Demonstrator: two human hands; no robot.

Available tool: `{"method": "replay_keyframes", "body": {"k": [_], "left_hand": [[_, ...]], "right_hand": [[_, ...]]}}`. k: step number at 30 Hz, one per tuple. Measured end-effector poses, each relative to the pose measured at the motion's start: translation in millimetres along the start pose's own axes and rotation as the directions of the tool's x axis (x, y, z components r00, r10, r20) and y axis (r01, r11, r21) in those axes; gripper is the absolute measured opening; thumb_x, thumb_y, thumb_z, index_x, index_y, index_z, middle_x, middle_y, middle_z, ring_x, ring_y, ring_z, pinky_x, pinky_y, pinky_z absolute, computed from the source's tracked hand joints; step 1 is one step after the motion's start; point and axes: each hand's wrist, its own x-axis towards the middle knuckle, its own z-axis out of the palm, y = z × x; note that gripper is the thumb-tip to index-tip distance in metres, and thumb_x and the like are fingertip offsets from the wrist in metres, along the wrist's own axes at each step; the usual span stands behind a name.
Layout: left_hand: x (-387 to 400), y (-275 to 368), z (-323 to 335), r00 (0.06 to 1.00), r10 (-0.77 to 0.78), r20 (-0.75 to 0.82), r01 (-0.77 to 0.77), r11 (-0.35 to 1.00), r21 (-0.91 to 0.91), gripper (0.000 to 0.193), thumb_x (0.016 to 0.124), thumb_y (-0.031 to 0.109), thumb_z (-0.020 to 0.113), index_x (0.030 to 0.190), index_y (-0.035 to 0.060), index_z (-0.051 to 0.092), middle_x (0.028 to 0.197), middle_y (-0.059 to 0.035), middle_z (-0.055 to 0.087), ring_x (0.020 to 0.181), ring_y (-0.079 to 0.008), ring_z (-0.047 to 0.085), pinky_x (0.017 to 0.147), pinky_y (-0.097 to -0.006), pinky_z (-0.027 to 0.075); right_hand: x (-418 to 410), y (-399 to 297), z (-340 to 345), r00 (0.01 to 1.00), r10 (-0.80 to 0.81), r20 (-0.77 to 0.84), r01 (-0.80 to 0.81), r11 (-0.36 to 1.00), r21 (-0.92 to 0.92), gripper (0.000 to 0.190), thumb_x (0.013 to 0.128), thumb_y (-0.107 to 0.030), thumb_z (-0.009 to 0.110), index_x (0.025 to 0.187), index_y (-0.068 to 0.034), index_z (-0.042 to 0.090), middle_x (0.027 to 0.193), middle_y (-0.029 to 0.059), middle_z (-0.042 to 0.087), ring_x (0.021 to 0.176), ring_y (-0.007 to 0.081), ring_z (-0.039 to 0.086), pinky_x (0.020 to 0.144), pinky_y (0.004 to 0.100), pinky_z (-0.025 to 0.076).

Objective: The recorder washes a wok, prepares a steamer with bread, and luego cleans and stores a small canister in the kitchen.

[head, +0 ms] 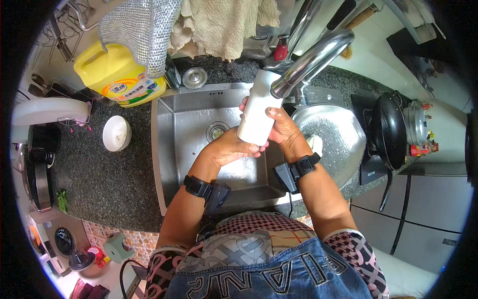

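Both hands hold a white cylinder [257, 108], which could be a peeled radish or a smooth container; its kind cannot be settled. It lies tilted above a stainless steel sink [190, 157], its far end beside the spout of a chrome faucet [313, 63]. My left hand [231, 147] cups the near end, thumb across its lower edge. On the right side my right hand [282, 125] grips it, thumb on top. No water stream is plainly visible. Under my right wrist, a perforated metal colander [332, 149] holds a white piece [314, 144].
Left of the sink, a white bowl [117, 133] stands on the granite counter [112, 179]. A yellow detergent jug [119, 74] and a sink strainer [194, 77] stand behind. At right, a black wok [390, 130] rests on the stove, its handle pointing towards the counter's front.
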Motion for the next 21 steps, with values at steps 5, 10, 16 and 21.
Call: {"method": "replay_keyframes", "body": {"k": [5, 10, 16, 21], "left_hand": [[6.7, -13.8, -1.2, 0.996, -0.020, -0.085, 0.018, 1.000, -0.020, 0.048, 0.069, 0.011, 0.078, 0.111, 0.0039, 0.057, 0.101, -0.0083, 0.063, 0.088, -0.0189, 0.062, 0.080, -0.0339, 0.051], [25.4, -25.3, 2.0, 0.823, 0.401, -0.403, -0.104, 0.803, 0.586, 0.051, 0.068, 0.010, 0.077, 0.113, 0.0025, 0.052, 0.098, -0.0119, 0.064, 0.083, -0.0288, 0.063, 0.075, -0.0392, 0.051], [36.6, -36.3, 12.3, 0.332, 0.939, -0.088, 0.212, 0.017, 0.977, 0.078, 0.063, 0.010, 0.079, 0.129, 0.0023, 0.037, 0.110, -0.0239, 0.057, 0.101, -0.0420, 0.056, 0.085, -0.0447, 0.046], [26.7, -21.4, 13.6, 0.630, 0.738, -0.242, 0.077, 0.251, 0.965, 0.088, 0.062, 0.011, 0.079, 0.136, 0.0020, 0.031, 0.125, -0.0255, 0.050, 0.112, -0.0391, 0.051, 0.094, -0.0429, 0.043]], "right_hand": [[0.4, 0.8, 6.5, 0.998, 0.035, -0.050, -0.037, 0.998, -0.056, 0.060, 0.073, -0.030, 0.072, 0.119, 0.004, 0.053, 0.111, 0.0165, 0.062, 0.092, 0.0240, 0.064, 0.082, 0.0359, 0.054], [8.6, 10.7, 9.2, 0.931, -0.162, -0.326, 0.073, 0.961, -0.268, 0.052, 0.073, -0.022, 0.073, 0.114, 0.001, 0.050, 0.100, 0.0101, 0.060, 0.087, 0.0209, 0.061, 0.077, 0.0342, 0.053], [22.2, 30.5, 36.5, 0.657, -0.407, -0.635, 0.183, 0.903, -0.389, 0.047, 0.072, -0.012, 0.075, 0.110, -0.003, 0.047, 0.095, 0.0064, 0.057, 0.081, 0.0179, 0.059, 0.071, 0.0322, 0.050], [15.7, 19.6, 25.6, 0.790, -0.286, -0.543, 0.177, 0.953, -0.245, 0.037, 0.073, -0.014, 0.074, 0.102, -0.002, 0.053, 0.088, 0.0069, 0.060, 0.073, 0.0173, 0.060, 0.066, 0.0321, 0.052]]}}
